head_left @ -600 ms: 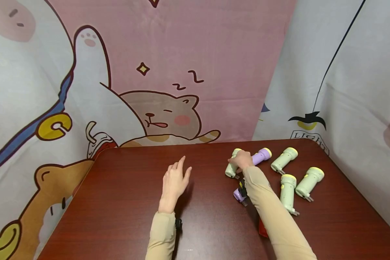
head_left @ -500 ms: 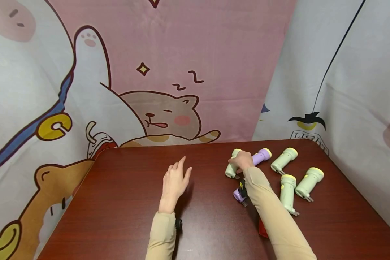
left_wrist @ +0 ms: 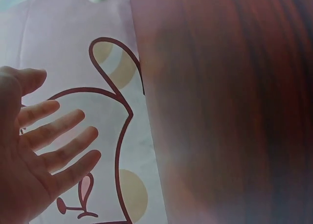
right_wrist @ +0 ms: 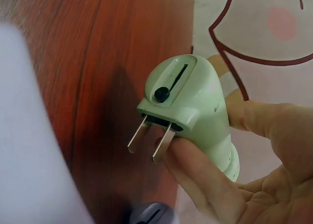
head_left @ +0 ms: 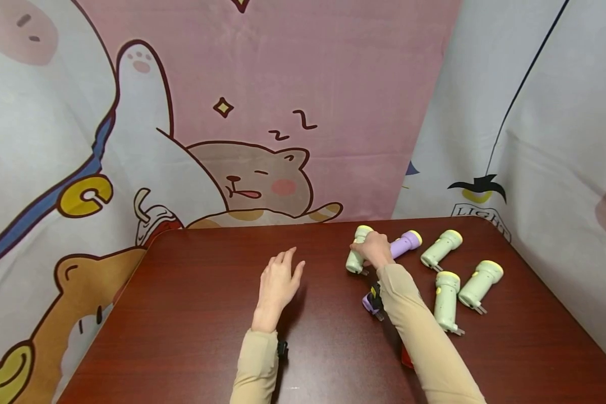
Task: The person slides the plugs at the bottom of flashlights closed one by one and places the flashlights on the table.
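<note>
My right hand [head_left: 373, 249] grips a pale green flashlight [head_left: 355, 261] by its body, thumb on one side and fingers on the other. The right wrist view shows that green flashlight's rear end, with two metal plug prongs [right_wrist: 165, 145] folded out and a black slider. Just right of the hand lies a purple flashlight [head_left: 405, 243], partly hidden by it. Another purple flashlight [head_left: 370, 303] pokes out beside my right wrist. My left hand [head_left: 278, 285] hovers over the table's middle with its fingers spread, holding nothing; the left wrist view shows its bare palm [left_wrist: 29, 175].
On the right of the dark red wooden table [head_left: 197, 314] lie three more green flashlights, one at the back [head_left: 441, 249], one nearer [head_left: 446, 303] and one at the right [head_left: 481, 284]. A red object [head_left: 407, 358] shows partly under my right forearm. A cartoon cloth [head_left: 333, 112] hangs behind.
The green flashlight in my right hand has shifted slightly up and left, along with the hand. My left hand has drifted a little to the right.
</note>
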Demonstrator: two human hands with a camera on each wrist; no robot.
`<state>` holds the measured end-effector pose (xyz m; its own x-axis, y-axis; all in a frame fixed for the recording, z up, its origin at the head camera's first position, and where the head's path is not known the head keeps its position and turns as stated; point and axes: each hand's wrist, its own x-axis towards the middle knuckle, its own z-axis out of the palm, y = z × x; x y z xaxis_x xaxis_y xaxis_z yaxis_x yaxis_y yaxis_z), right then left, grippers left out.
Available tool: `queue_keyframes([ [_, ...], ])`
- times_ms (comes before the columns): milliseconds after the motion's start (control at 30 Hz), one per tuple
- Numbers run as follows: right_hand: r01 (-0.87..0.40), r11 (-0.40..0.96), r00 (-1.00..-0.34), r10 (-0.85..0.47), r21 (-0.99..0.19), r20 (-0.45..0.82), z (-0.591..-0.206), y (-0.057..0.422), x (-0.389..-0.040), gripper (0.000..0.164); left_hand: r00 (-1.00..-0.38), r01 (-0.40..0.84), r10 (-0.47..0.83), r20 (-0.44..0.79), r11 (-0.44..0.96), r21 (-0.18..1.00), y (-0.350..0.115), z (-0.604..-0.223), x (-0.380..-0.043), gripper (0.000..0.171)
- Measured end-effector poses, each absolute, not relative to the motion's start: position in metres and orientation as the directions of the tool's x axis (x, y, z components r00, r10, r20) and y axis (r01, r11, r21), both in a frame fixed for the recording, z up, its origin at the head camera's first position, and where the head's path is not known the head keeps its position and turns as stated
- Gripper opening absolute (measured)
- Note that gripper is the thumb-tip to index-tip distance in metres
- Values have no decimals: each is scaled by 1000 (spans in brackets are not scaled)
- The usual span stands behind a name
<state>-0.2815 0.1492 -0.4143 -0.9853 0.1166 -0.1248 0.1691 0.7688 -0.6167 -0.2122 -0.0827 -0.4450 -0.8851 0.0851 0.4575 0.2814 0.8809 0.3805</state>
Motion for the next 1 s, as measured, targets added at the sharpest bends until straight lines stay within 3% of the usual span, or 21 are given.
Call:
queue_keyframes([
  [1000, 62, 747, -988, 140, -662, 66, -370, 125, -243, 38, -795, 490, 252, 551, 802, 340, -41, -421, -199, 58],
])
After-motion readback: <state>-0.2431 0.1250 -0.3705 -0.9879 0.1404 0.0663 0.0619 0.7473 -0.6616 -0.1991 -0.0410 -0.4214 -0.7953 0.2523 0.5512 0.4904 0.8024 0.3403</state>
